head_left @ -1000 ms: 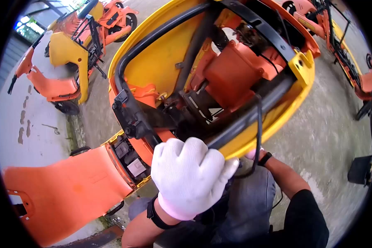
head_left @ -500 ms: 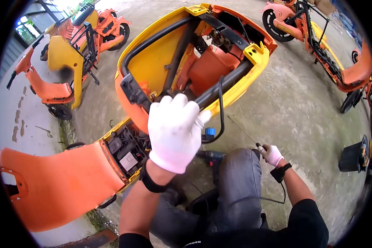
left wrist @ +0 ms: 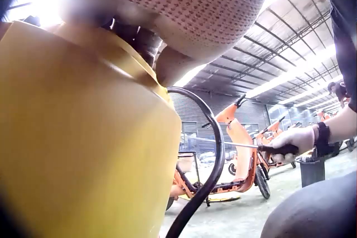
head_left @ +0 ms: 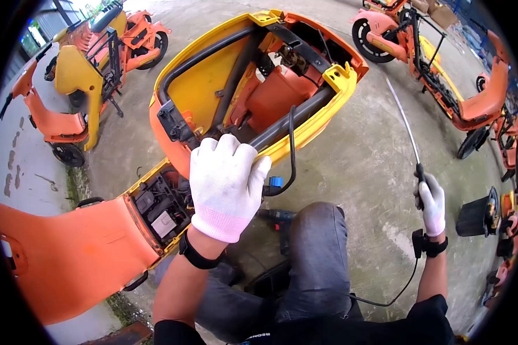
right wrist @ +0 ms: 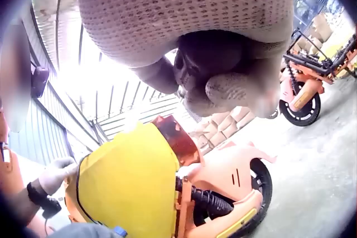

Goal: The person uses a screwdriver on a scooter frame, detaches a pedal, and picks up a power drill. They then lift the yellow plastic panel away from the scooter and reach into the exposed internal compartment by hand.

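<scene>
Steadying the scooter frame (head_left: 312, 106), long screwdriver (head_left: 405, 125) aside.
Left hand (head_left: 227, 187) grips the frame, right hand (head_left: 433, 201) the screwdriver; next likely calls for bringing its tip over.

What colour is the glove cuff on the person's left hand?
The glove cuff on the left hand is pink, clearest in the head view.

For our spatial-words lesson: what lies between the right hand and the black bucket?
In the head view, only bare concrete floor shows between the right hand and the black bucket.
</scene>
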Motion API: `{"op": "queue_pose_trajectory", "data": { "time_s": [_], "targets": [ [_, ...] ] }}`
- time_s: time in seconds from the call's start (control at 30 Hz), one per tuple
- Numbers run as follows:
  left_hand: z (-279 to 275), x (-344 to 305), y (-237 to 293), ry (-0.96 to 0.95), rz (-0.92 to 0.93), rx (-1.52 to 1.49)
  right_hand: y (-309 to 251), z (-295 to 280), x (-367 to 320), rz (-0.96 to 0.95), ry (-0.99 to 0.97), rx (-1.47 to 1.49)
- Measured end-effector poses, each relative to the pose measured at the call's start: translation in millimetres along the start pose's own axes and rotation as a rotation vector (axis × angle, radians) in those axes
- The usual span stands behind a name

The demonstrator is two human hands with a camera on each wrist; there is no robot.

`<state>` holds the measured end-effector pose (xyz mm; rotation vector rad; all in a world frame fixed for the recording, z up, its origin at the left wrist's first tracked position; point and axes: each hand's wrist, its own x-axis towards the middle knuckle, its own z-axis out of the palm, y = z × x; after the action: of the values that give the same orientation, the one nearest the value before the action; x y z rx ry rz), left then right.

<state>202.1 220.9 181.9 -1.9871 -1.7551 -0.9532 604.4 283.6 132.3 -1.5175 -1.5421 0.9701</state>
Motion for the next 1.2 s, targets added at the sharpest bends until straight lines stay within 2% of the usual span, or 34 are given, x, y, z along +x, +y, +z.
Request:
{"op": "queue_pose_trajectory", "data": {
  "time_s": [0.07, 0.13, 0.17, 0.23, 0.27, 0.37, 0.43, 0.5, 0.57, 0.6, 0.63, 0.7, 0.73, 1.07, 1.2],
  "targets": [
    [1.8, -2.2, 1.4, 0.003, -0.017, -0.016, -14.8, -2.1, 12.3, 0.011, 0.041, -0.069],
    [1.3, -2.9, 1.9, -0.008, -0.029, 0.002, -25.2, 14.2, 31.2, -0.082, 0.179, 0.014],
    [0.7, -2.6, 3.1, -0.012, -0.035, 0.001, -24.5, 21.7, 50.2, -0.160, 0.172, 0.071],
    [1.3, -5.2, 4.9, -0.008, -0.035, -0.007, -40.2, 38.8, 88.1, -0.068, 0.009, 0.217],
    [1.7, -6.2, 4.9, 0.005, -0.036, -0.009, -56.2, 53.7, 103.0, -0.102, -0.007, 0.258],
    [3.9, -7.8, 0.2, 0.021, -0.040, 0.006, -95.4, 90.6, 155.5, -0.295, -0.029, 0.157],
    [6.8, -9.5, -0.5, 0.019, -0.026, 0.013, -108.2, 112.0, 208.1, -0.719, 0.105, -0.139],
    [8.0, -10.2, -2.9, 0.027, -0.012, 0.024, -154.1, 117.1, 220.9, -0.622, 0.023, -0.560],
    [8.2, -10.6, -4.1, 0.037, -0.002, 0.004, -168.7, 129.0, 244.5, -0.757, -0.098, -0.528],
    [8.4, -10.7, -4.6, 0.047, 0.002, 0.005, -184.1, 131.9, 248.0, -0.647, -0.131, -0.700],
    [8.2, -10.1, -5.1, 0.052, 0.003, 0.006, -199.4, 136.1, 243.7, -0.615, -0.102, -0.876],
    [7.5, -9.2, -5.1, 0.024, -0.005, 0.005, -205.4, 141.9, 246.3, -0.747, -0.121, -0.919],
    [7.3, -8.9, -5.4, 0.020, -0.003, -0.008, -212.0, 143.0, 245.1, -0.736, -0.141, -0.997],
    [12.4, -5.4, -2.7, 0.038, -0.013, -0.006, -220.7, 159.2, 255.1, -0.734, -0.124, -1.085],
    [14.8, -4.1, -2.3, 0.064, -0.038, -0.001, -225.9, 170.0, 263.3, -0.885, -0.068, -1.174]
  ]
}}
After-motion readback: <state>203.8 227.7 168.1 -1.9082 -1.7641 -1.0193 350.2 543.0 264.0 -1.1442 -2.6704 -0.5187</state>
